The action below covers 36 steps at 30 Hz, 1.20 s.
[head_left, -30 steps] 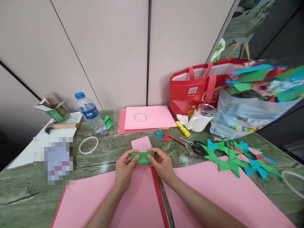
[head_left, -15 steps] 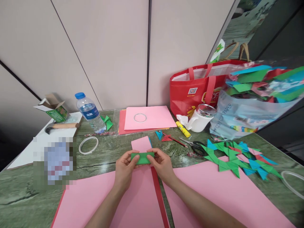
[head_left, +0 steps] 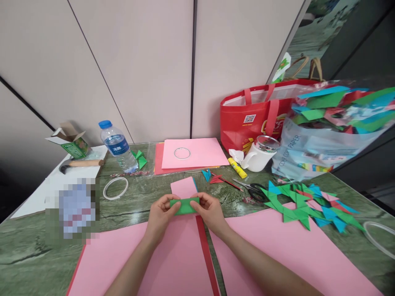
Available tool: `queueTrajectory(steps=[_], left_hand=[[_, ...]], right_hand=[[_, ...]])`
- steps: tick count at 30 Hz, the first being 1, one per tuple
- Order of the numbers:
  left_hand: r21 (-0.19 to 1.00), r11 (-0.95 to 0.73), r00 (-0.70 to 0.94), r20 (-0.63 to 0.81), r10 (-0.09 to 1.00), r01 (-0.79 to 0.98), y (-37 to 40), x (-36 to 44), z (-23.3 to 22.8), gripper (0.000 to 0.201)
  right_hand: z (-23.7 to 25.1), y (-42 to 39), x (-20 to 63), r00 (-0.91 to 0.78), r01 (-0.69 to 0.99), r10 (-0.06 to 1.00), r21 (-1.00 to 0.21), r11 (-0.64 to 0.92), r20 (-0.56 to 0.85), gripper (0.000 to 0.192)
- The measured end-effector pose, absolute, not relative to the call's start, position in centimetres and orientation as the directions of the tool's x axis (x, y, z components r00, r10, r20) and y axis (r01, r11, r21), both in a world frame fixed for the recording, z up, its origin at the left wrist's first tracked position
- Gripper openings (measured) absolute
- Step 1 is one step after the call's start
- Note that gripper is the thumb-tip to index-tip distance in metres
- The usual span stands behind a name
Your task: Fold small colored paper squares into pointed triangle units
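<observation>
Folded green paper (head_left: 184,206) pinched between left hand (head_left: 160,216) and right hand (head_left: 211,213).

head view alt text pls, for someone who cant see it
Both hands, left hand and right hand, pinch a folded green paper over pink sheets on a green marble table, with folded paper shapes at right.

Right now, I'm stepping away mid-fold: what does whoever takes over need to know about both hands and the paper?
Left hand: pinching the left end of the folded green paper strip.
Right hand: pinching its right end.
The strip is held just above the large pink paper sheet, in front of a small pink paper square.
Done: the strip is folded into a narrow rectangle; a pile of finished green and blue folded paper stars lies to the right.
Left: this strip is not yet star-shaped. Black-handled scissors and a yellow glue stick lie behind.
</observation>
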<state>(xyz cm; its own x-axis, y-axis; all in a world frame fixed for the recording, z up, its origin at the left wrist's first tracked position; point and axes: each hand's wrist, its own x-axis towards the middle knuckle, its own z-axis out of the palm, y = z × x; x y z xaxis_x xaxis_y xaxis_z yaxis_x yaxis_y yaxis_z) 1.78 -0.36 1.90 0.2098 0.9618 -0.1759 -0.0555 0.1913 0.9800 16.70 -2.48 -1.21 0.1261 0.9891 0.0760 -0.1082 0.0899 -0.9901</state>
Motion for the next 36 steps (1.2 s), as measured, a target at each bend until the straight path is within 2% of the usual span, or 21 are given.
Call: queueTrajectory(steps=[7, 11, 19, 22, 26, 36], left_hand=[[0.989, 0.042, 0.289, -0.082, 0.954, 0.143, 0.1, 0.9, 3.1, 0.022], [0.971, 0.014, 0.317, -0.092, 0.944, 0.24, 0.1, 0.8, 3.4, 0.02], [0.982, 0.026, 0.283, -0.079, 0.956, 0.186, -0.1, 1.1, 2.9, 0.021], [0.979, 0.004, 0.235, -0.053, 0.971, 0.202, -0.2, 1.3, 3.1, 0.019], [0.984, -0.034, 0.202, -0.002, 0.979, 0.174, -0.5, 1.4, 3.3, 0.02], [0.97, -0.081, 0.209, 0.032, 0.977, 0.229, -0.8, 1.4, 3.2, 0.019]], right_hand=[[-1.1, -2.5, 16.6, 0.07, -0.078, 0.994, -0.993, 0.089, 0.084, 0.015], [-1.2, -2.5, 16.7, 0.064, -0.101, 0.995, -0.991, 0.085, 0.078, 0.014], [-1.2, -2.4, 16.7, 0.078, -0.103, 0.992, -0.989, 0.102, 0.094, 0.013], [-0.8, -2.5, 16.6, 0.069, -0.15, 0.995, -0.986, 0.076, 0.066, 0.023], [-0.5, -2.8, 16.4, -0.061, -0.194, 0.998, -0.981, 0.013, 0.025, 0.033], [-0.5, -2.8, 16.4, -0.035, -0.214, 0.999, -0.977, 0.012, 0.02, 0.021]])
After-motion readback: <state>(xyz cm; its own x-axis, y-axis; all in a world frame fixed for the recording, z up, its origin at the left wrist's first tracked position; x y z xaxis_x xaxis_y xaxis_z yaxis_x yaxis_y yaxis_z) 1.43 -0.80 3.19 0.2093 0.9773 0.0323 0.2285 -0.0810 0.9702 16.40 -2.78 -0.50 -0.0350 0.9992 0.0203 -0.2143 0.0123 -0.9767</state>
